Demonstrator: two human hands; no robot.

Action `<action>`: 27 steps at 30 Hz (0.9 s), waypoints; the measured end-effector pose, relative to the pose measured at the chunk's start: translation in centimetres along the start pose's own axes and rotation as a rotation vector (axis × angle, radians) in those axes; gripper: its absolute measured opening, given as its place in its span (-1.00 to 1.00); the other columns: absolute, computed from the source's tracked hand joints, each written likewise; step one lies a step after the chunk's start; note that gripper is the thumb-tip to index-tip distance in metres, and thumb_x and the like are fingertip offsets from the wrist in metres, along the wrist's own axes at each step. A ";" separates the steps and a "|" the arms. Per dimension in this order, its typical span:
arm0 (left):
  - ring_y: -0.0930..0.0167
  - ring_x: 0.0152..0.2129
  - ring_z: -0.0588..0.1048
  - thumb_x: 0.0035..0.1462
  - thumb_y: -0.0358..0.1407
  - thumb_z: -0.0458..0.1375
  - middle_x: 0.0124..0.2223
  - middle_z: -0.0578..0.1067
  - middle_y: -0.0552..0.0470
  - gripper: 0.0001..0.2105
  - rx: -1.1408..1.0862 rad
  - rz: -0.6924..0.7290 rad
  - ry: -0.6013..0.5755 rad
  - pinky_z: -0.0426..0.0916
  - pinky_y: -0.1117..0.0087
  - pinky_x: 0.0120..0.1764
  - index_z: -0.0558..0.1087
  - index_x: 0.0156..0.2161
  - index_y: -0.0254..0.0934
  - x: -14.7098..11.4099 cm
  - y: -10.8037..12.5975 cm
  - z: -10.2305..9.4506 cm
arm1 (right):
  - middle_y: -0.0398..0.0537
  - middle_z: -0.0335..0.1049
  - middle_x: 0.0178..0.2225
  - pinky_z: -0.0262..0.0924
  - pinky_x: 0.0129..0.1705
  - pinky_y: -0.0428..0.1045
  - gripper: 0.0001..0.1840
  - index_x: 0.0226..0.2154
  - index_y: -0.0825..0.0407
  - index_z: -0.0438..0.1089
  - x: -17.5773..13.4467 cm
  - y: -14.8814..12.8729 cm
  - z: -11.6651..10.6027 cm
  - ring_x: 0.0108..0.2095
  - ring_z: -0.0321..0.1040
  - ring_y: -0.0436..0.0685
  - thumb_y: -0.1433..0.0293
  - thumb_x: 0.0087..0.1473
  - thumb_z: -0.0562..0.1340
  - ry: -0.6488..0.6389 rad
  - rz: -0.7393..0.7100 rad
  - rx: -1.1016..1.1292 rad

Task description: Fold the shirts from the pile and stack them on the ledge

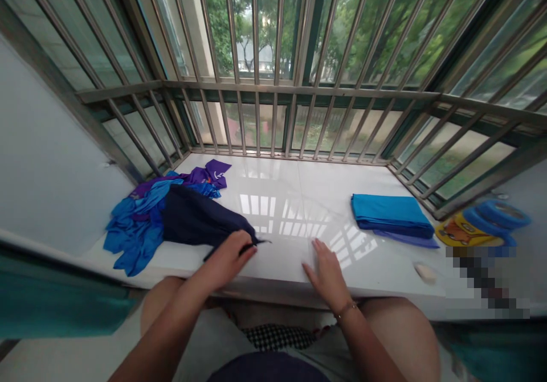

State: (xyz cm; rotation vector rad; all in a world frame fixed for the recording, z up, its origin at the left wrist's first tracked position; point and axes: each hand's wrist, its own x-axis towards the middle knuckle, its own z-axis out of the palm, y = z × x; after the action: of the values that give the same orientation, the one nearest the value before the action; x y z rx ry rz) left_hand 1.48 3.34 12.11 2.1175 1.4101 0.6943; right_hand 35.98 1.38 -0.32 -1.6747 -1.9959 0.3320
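Note:
My left hand is closed on the near end of a dark navy cloth and holds it just above the white sill. The far part of this cloth lies against a crumpled heap of bright blue cloth and purple cloth on the left. With fingers stretched and apart, my right hand rests on or just over the bare sill and holds nothing. To its right lies a flat, folded stack of blue cloths, with a violet-blue edge sticking out underneath.
The glossy white sill is enclosed by metal window bars. At the right stand a yellow and blue plastic container and a small pale object. Teal curtains hang at the near sides.

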 end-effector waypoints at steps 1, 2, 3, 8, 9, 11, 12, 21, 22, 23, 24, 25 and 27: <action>0.28 -0.18 0.50 0.46 -0.02 0.04 -0.13 0.54 -0.02 -0.70 -0.083 0.049 -0.151 0.35 0.30 -0.08 0.44 -0.14 -0.19 -0.6 2.4 1.0 | 0.25 0.10 0.50 -0.04 0.50 0.42 -0.19 0.48 0.09 0.14 -0.3 -1.0 0.0 0.50 0.04 0.41 0.15 0.30 0.25 -0.008 -0.070 0.091; 0.32 -0.21 0.50 0.49 -0.02 0.02 -0.15 0.53 0.02 -0.70 -0.155 0.067 -0.270 0.33 0.33 -0.12 0.43 -0.13 -0.17 -1.3 4.5 1.6 | 0.23 0.06 0.52 0.00 0.50 0.37 -0.16 0.50 0.06 0.10 -0.5 -2.0 -0.2 0.51 0.02 0.37 0.17 0.29 0.26 -0.013 -0.124 0.177; 0.35 -0.24 0.50 0.51 -0.02 0.00 -0.17 0.53 0.05 -0.70 -0.216 0.076 -0.332 0.32 0.35 -0.14 0.42 -0.12 -0.17 -1.8 6.2 1.7 | 0.19 0.07 0.52 0.03 0.50 0.33 -0.19 0.49 0.02 0.11 -0.7 -2.9 -0.6 0.51 0.03 0.34 0.21 0.28 0.26 -0.016 -0.152 0.253; 0.36 -0.33 0.44 0.53 0.02 -0.05 -0.28 0.46 0.11 -0.66 -0.297 -0.055 -0.160 0.27 0.36 -0.24 0.37 -0.16 -0.17 -1.9 8.2 -2.5 | 0.02 0.59 0.03 0.36 0.20 0.18 -0.67 0.03 -0.06 0.55 -0.7 -6.2 -5.5 0.08 0.50 0.28 0.32 0.26 0.20 -0.123 0.001 0.497; 0.36 -0.35 0.42 0.52 0.03 -0.04 -0.30 0.44 0.13 -0.66 -0.281 -0.093 -0.118 0.26 0.36 -0.26 0.36 -0.18 -0.17 -1.6 7.8 -3.5 | -0.03 0.61 -0.07 0.40 0.08 0.13 -0.73 -0.05 -0.06 0.56 -0.5 -6.7 -6.9 -0.04 0.53 0.25 0.30 0.25 0.23 -0.157 0.039 0.521; 0.37 -0.39 0.38 0.45 0.04 0.07 -0.35 0.40 0.16 -0.68 -0.246 -0.146 -0.083 0.23 0.37 -0.31 0.33 -0.22 -0.16 -1.0 6.7 -5.2 | -0.10 0.60 -0.22 0.38 -0.10 0.04 -0.81 -0.14 -0.06 0.57 -0.3 -7.4 -9.6 -0.19 0.50 0.19 0.27 0.24 0.28 -0.212 0.077 0.561; 0.38 -0.39 0.36 0.39 0.02 0.15 -0.36 0.38 0.17 -0.69 -0.232 -0.153 -0.082 0.21 0.38 -0.32 0.31 -0.24 -0.16 -0.9 6.2 -5.8 | -0.13 0.58 -0.28 0.35 -0.15 0.02 -0.83 -0.18 -0.05 0.57 -0.2 -7.9 -10.8 -0.23 0.48 0.17 0.24 0.24 0.31 -0.240 0.081 0.589; 0.31 -0.26 0.51 0.26 -0.17 0.20 -0.18 0.55 0.03 -0.82 -0.260 -0.201 -0.164 0.40 0.33 -0.24 0.47 -0.09 -0.18 -1.1 3.1 -3.4 | 0.05 0.65 -0.23 0.48 -0.22 0.03 -0.42 -0.09 0.00 0.60 -1.3 -11.3 -13.7 -0.25 0.58 0.22 -0.14 0.14 0.46 -0.278 0.499 1.304; 0.28 -0.23 0.55 0.26 -0.14 0.22 -0.14 0.58 0.00 -0.77 -0.273 -0.214 -0.175 0.44 0.30 -0.20 0.50 -0.04 -0.18 -1.4 2.7 -2.5 | 0.06 0.66 -0.21 0.50 -0.21 0.04 -0.41 -0.09 0.01 0.61 -1.3 -11.6 -13.9 -0.23 0.60 0.24 -0.13 0.12 0.49 -0.274 0.542 1.347; 0.25 -0.18 0.57 0.26 -0.12 0.24 -0.10 0.61 -0.03 -0.72 -0.297 -0.222 -0.191 0.47 0.25 -0.13 0.52 0.01 -0.17 -1.8 2.4 -1.5 | 0.07 0.67 -0.20 0.51 -0.18 0.05 -0.41 -0.08 0.01 0.61 -1.3 -11.9 -14.1 -0.20 0.61 0.25 -0.12 0.10 0.50 -0.271 0.577 1.385; 0.22 -0.12 0.58 0.23 -0.10 0.29 -0.03 0.62 -0.05 -0.65 -0.325 -0.221 -0.215 0.48 0.21 -0.04 0.53 0.07 -0.16 -2.3 2.0 -0.5 | 0.07 0.67 -0.18 0.52 -0.14 0.07 -0.41 -0.06 0.01 0.62 -1.3 -12.2 -14.4 -0.17 0.62 0.27 -0.10 0.09 0.51 -0.268 0.605 1.421; 0.18 -0.03 0.58 0.18 -0.09 0.36 0.06 0.62 -0.06 -0.56 -0.348 -0.210 -0.244 0.47 0.15 0.06 0.52 0.13 -0.13 -2.9 1.6 0.6 | 0.08 0.68 -0.16 0.53 -0.09 0.09 -0.40 -0.04 0.02 0.62 -1.2 -12.4 -14.6 -0.13 0.63 0.29 -0.09 0.09 0.52 -0.268 0.629 1.456; 0.12 0.14 0.52 0.02 -0.12 0.49 0.22 0.57 -0.05 -0.34 -0.366 -0.168 -0.287 0.38 0.08 0.23 0.49 0.25 -0.06 -4.0 0.7 3.1 | 0.09 0.68 -0.13 0.53 -0.01 0.14 -0.39 -0.03 0.02 0.64 -1.1 -12.9 -15.3 -0.07 0.63 0.33 -0.09 0.07 0.53 -0.262 0.665 1.515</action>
State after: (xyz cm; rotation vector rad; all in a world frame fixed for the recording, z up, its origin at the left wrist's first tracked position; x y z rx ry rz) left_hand 2.67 -1.02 9.71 1.7145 1.1848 0.5123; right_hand 33.23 -4.48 18.64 -1.0914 -0.6332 1.7756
